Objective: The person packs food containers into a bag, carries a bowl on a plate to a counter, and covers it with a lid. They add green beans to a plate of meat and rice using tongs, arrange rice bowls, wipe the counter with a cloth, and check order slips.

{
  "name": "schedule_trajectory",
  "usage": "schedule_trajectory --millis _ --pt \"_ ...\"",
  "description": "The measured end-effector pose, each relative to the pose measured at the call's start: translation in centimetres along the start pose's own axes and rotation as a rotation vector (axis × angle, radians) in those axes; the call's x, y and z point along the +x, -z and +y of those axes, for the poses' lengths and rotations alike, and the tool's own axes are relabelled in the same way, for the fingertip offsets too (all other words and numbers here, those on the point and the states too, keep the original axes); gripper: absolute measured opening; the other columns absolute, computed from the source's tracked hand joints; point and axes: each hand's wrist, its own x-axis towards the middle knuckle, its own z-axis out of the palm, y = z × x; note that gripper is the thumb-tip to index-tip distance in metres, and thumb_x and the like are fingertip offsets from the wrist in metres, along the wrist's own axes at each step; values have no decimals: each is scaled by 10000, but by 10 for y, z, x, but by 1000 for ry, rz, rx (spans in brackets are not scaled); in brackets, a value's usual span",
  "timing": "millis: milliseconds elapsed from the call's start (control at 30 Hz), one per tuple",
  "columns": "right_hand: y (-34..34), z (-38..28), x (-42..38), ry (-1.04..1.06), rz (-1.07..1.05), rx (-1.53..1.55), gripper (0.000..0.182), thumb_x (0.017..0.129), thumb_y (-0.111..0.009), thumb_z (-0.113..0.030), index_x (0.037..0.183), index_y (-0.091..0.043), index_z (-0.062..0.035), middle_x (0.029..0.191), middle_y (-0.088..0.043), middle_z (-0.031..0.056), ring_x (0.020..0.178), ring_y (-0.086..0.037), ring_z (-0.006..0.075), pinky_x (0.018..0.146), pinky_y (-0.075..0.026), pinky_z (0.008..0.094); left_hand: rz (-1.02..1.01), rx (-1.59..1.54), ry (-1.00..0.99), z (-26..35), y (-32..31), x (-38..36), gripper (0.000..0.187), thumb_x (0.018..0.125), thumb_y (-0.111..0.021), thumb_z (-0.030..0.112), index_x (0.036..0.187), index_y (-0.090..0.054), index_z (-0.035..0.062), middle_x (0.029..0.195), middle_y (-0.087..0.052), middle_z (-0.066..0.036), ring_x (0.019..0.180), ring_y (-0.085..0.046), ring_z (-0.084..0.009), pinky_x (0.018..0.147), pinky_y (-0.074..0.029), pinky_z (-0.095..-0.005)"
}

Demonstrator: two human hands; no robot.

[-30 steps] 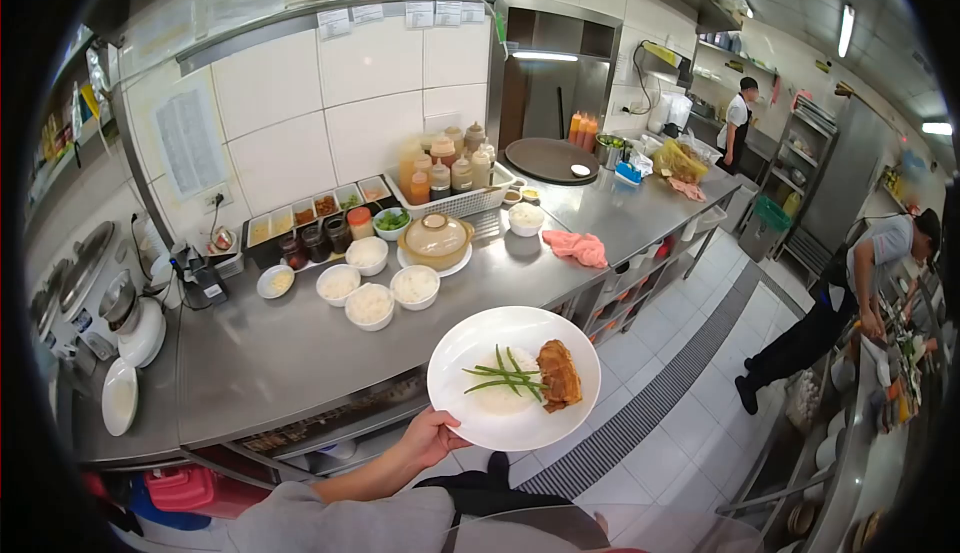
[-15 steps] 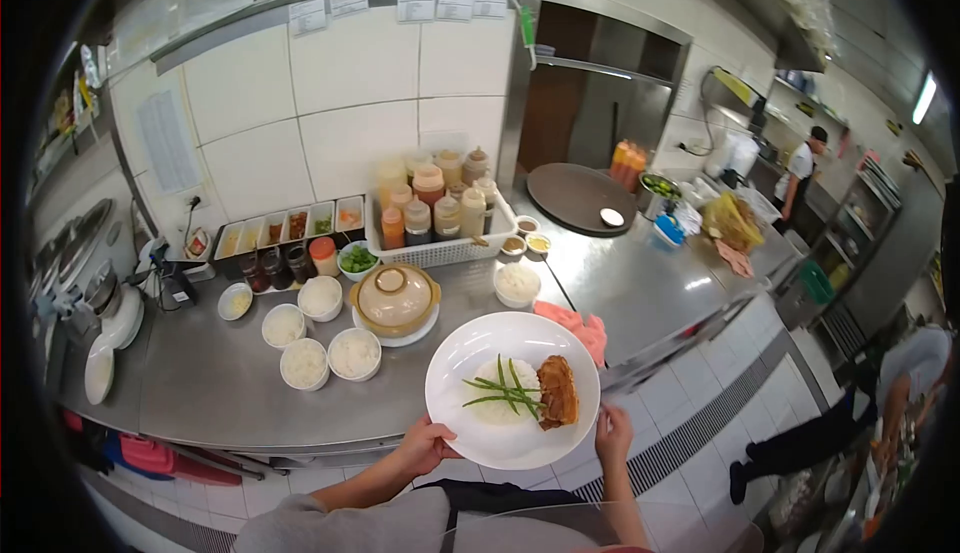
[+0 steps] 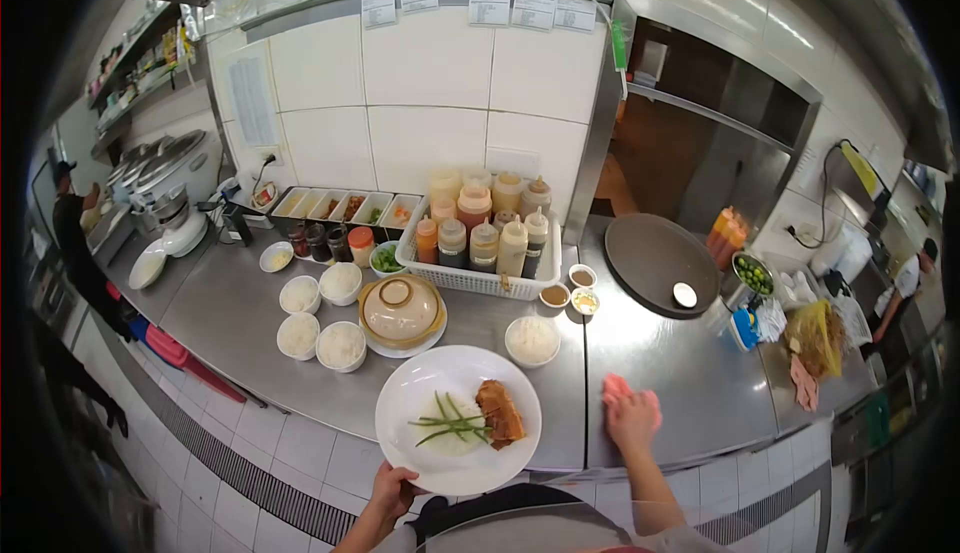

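A white plate point(image 3: 403, 393) hangs in front of the counter's edge, held level by my left hand point(image 3: 394, 488) with the thumb on its rim. White rice point(image 3: 440, 435), crossed green beans point(image 3: 452, 420) and a browned piece of meat point(image 3: 499, 414) lie on it. My right hand point(image 3: 630, 421) presses down on a pink cloth point(image 3: 616, 391) at the steel counter, fingers closed around it. Beyond the plate sits a lidded clay pot point(image 3: 402, 310) on a white saucer. A bowl of rice point(image 3: 532, 341) stands between plate and sauce cups.
Several rice bowls point(image 3: 340, 346) stand left of the pot. A white basket point(image 3: 470, 281) of squeeze bottles is by the wall. A round dark tray point(image 3: 655, 263) lies on the right of the counter point(image 3: 690, 373). Co-workers point(image 3: 905, 288) are at both sides.
My right hand has left the plate's side and gone onto the pink cloth, which is now bunched under it. My left hand still carries the plate. The view has turned left.
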Motion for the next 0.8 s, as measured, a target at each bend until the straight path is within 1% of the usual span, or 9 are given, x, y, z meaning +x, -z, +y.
schedule_trajectory --millis 67,133,200,267,333,467,533,667,800 --pt "5 35 8 30 60 -52 279 714 -617 -323 764 -594 -49 851 -573 132 890 -502 295 772 -403 370 51 -41 -60 -20 -8 -6 513 626 -464 -47 1130 -383 -2 983 -551 -174 791 -610 -306 546 -562 -412" --pt "24 49 24 -76 -233 114 418 651 -684 -326 945 -590 -44 988 -538 181 992 -462 329 836 -386 388 142 -118 -144 -38 -18 -10 495 621 -464 -43 1109 -388 -7 961 -555 -182 727 -617 -311 488 -559 -402" --pt "-9 39 46 -29 -150 618 746 582 -745 -321 1188 -430 -20 1136 -458 210 1068 -415 357 915 -323 428 158 -99 -160 -53 -5 -1 500 619 -463 -42 1112 -385 -5 963 -553 -183 732 -617 -316 498 -562 -411" --pt "-46 16 69 33 -306 828 1023 540 -780 -296 1331 -193 -19 1278 -336 229 1171 -331 379 986 -262 424 168 -86 -188 -64 -4 2 504 618 -462 -40 1115 -382 -4 965 -552 -184 737 -617 -321 509 -564 -421" --pt "-65 -10 91 131 -385 828 1133 521 -794 -313 1354 -88 -12 1324 -282 227 1206 -292 377 992 -260 419 161 -98 -250 -63 -13 3 512 621 -454 -42 1125 -374 -1 967 -553 -181 744 -618 -330 554 -566 -440" --pt "-80 -42 113 181 -410 788 1203 498 -809 -308 1357 -20 -15 1324 -281 235 1212 -289 369 995 -266 404 196 -101 -297 -69 -23 -1 520 629 -449 -36 1141 -366 3 976 -554 -176 777 -615 -334 586 -561 -461" --pt "-84 -54 115 179 -397 1010 1241 488 -816 -310 1358 23 -27 1326 -290 224 1218 -294 356 1009 -233 445 192 -97 -307 -72 -17 2 521 638 -450 -30 1151 -365 12 992 -553 -171 805 -611 -329 607 -556 -467" --pt "-90 -71 117 149 -334 980 1294 471 -826 -325 1356 78 -55 1315 -313 220 1210 -324 357 995 -176 555 162 -58 -281 -73 -16 6 518 664 -450 -9 1170 -350 33 1025 -539 -159 837 -605 -315 635 -549 -456" --pt "-84 -84 118 176 -298 913 1302 469 -826 -328 1357 92 -74 1300 -326 232 1212 -323 356 998 -173 552 192 5 -233 -67 -10 15 515 679 -447 11 1182 -343 50 1029 -538 -142 827 -603 -300 632 -546 -434"
